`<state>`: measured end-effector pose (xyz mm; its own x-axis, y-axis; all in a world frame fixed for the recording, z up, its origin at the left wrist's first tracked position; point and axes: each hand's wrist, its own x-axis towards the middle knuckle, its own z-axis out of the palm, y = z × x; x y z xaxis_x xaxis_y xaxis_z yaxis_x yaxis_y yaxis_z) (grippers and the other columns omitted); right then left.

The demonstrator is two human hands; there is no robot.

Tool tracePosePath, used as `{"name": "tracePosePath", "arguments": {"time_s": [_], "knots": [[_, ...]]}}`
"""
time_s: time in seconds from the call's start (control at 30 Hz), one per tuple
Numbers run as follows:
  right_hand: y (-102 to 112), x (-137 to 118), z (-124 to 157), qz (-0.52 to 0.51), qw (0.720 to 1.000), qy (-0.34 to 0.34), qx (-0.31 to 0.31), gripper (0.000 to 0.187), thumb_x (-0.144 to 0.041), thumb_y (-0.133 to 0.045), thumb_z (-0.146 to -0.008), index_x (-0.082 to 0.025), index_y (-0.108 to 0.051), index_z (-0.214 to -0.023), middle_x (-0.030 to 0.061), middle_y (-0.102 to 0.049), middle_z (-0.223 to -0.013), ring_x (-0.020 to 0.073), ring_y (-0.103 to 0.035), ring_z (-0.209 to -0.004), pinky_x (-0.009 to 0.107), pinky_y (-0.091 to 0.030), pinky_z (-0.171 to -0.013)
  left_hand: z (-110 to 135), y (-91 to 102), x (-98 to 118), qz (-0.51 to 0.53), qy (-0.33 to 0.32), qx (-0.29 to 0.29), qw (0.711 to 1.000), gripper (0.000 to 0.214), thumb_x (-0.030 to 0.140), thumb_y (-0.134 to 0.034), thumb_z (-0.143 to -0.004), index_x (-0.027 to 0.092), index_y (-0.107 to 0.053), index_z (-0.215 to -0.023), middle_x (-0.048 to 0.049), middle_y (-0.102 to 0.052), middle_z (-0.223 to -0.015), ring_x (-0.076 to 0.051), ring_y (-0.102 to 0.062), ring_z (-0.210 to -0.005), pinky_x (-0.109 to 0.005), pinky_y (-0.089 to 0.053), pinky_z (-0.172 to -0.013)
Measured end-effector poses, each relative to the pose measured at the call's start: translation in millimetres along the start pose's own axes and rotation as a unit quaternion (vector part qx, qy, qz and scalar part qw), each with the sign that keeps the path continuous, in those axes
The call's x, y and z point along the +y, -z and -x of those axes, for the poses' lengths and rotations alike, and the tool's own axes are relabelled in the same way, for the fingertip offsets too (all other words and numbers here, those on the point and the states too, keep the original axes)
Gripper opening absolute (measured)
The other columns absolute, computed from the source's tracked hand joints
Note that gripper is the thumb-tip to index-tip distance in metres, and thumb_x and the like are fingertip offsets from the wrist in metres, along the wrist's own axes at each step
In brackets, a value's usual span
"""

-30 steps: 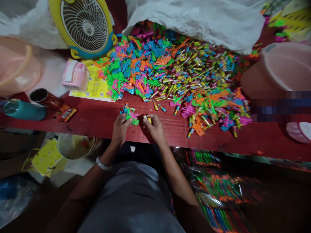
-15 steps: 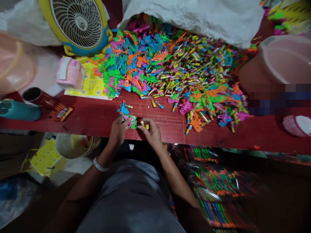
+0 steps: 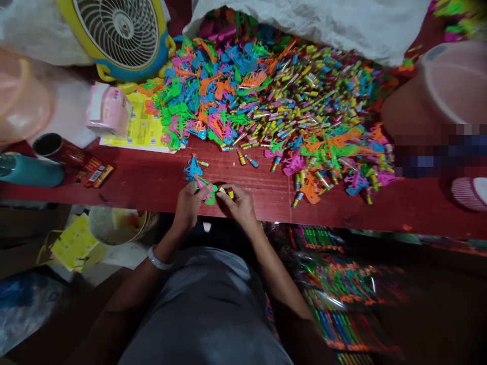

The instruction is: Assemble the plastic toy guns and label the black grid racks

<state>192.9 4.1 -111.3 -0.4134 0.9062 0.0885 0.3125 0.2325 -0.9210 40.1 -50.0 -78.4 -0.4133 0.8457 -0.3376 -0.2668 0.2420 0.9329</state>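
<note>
My left hand [image 3: 190,204] pinches small flat plastic pieces [image 3: 210,197], green and pink, near the table's front edge. Close on its right, my right hand [image 3: 240,205] is closed on a little tube with a yellow and red end [image 3: 230,192]; the fingers hide part of it. The held pieces and the tube nearly meet, and I cannot tell whether they touch. Just beyond my left hand lie blue plastic pieces [image 3: 193,167] with a small tube [image 3: 203,163] beside them.
A heap of bright plastic pieces [image 3: 205,86] and small tubes [image 3: 304,91] covers the back of the red table [image 3: 152,177]. Left stand a fan [image 3: 124,25], a pink tissue pack [image 3: 108,111] and a teal bottle [image 3: 30,170]. A pink tub [image 3: 411,106] is right; packed bundles [image 3: 342,284] lie below.
My hands have come slightly closer together, the tube now nearer the green piece. The whole view has shifted a little.
</note>
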Motion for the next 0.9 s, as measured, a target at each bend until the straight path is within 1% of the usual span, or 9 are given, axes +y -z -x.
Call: {"name": "tracePosePath", "arguments": {"time_s": [0.27,0.37,0.43,0.5,0.63,0.7,0.77,0.83,0.9], "knots": [[-17.7,0.1,18.1,0.039,0.998,0.037,0.033,0.018,-0.039,-0.061,-0.095,-0.024,-0.071,-0.097,0.0086,-0.076,-0.097,0.0237,-0.071,-0.091,0.037,-0.057,-0.083,0.8,-13.1,-21.7,0.024,-0.021,0.065,0.997,0.021,0.038,-0.073,-0.079,0.020,-0.062,-0.079,0.0035,-0.059,-0.072,-0.012,-0.053,-0.067,-0.025,-0.044,-0.066],[-12.7,6.3,26.2,0.049,0.998,0.031,0.014,0.021,-0.042,-0.061,-0.096,-0.024,-0.071,-0.097,0.0086,-0.075,-0.096,0.0241,-0.071,-0.089,0.039,-0.057,-0.083,1.2,-19.7,-29.6,0.008,-0.005,0.038,0.999,0.026,0.041,-0.076,-0.078,0.020,-0.060,-0.078,0.0030,-0.058,-0.071,-0.013,-0.051,-0.067,-0.025,-0.043,-0.066],[7.8,12.5,24.3,0.068,0.997,0.030,0.016,0.025,-0.047,-0.062,-0.096,-0.025,-0.073,-0.097,0.0082,-0.075,-0.094,0.0244,-0.070,-0.088,0.040,-0.058,-0.083,-1.8,-21.1,-27.7,-0.024,-0.012,0.000,1.000,0.029,0.044,-0.076,-0.080,0.020,-0.060,-0.078,0.0011,-0.059,-0.073,-0.015,-0.053,-0.070,-0.027,-0.044,-0.069],[42.1,19.0,15.6,0.109,0.990,0.034,0.077,0.029,-0.051,-0.062,-0.095,-0.026,-0.074,-0.100,0.0082,-0.074,-0.096,0.0251,-0.069,-0.091,0.043,-0.057,-0.086,-10.7,-17.4,-20.2,-0.072,-0.060,-0.001,0.996,0.027,0.045,-0.074,-0.083,0.020,-0.062,-0.082,-0.0028,-0.062,-0.081,-0.019,-0.057,-0.081,-0.031,-0.047,-0.080],[111.4,26.4,-7.8,0.223,0.922,0.030,0.315,0.040,-0.058,-0.065,-0.091,-0.023,-0.074,-0.109,0.0117,-0.066,-0.112,0.0273,-0.064,-0.104,0.049,-0.053,-0.095,-45.6,5.5,-4.5,-0.211,-0.155,0.146,0.954,0.033,0.037,-0.083,-0.075,0.021,-0.061,-0.094,-0.0136,-0.061,-0.117,-0.033,-0.049,-0.127,-0.046,-0.035,-0.113],[118.7,25.8,-14.3,0.218,0.910,0.013,0.351,0.046,-0.061,-0.066,-0.088,-0.021,-0.072,-0.109,0.0116,-0.065,-0.109,0.0266,-0.063,-0.100,0.049,-0.053,-0.093,-63.4,18.1,-3.4,-0.261,-0.143,0.182,0.937,0.037,0.030,-0.087,-0.067,0.021,-0.059,-0.089,-0.0160,-0.060,-0.121,-0.038,-0.042,-0.135,-0.052,-0.030,-0.116],[100.2,22.9,-15.4,0.149,0.942,-0.020,0.301,0.047,-0.063,-0.068,-0.085,-0.021,-0.070,-0.105,0.0089,-0.067,-0.098,0.0236,-0.063,-0.088,0.044,-0.054,-0.086,-73.9,26.4,-6.9,-0.264,-0.118,0.165,0.943,0.036,0.025,-0.088,-0.060,0.022,-0.057,-0.078,-0.0135,-0.063,-0.107,-0.038,-0.049,-0.126,-0.051,-0.035,-0.111],[64.9,18.9,-12.3,0.045,0.979,-0.060,0.191,0.046,-0.064,-0.072,-0.081,-0.021,-0.067,-0.097,0.0059,-0.069,-0.089,0.0202,-0.061,-0.078,0.038,-0.055,-0.076,-74.0,29.4,-11.6,-0.215,-0.097,0.143,0.961,0.034,0.024,-0.087,-0.058,0.023,-0.056,-0.072,-0.0071,-0.063,-0.087,-0.031,-0.058,-0.105,-0.043,-0.044,-0.098],[27.8,14.6,-7.2,-0.044,0.992,-0.082,0.080,0.043,-0.063,-0.072,-0.080,-0.021,-0.065,-0.091,0.0039,-0.070,-0.085,0.0179,-0.060,-0.075,0.034,-0.054,-0.072,-64.5,28.2,-14.1,-0.158,-0.073,0.129,0.976,0.031,0.026,-0.086,-0.059,0.023,-0.059,-0.072,-0.0017,-0.060,-0.074,-0.023,-0.058,-0.083,-0.034,-0.046,-0.082]]}}
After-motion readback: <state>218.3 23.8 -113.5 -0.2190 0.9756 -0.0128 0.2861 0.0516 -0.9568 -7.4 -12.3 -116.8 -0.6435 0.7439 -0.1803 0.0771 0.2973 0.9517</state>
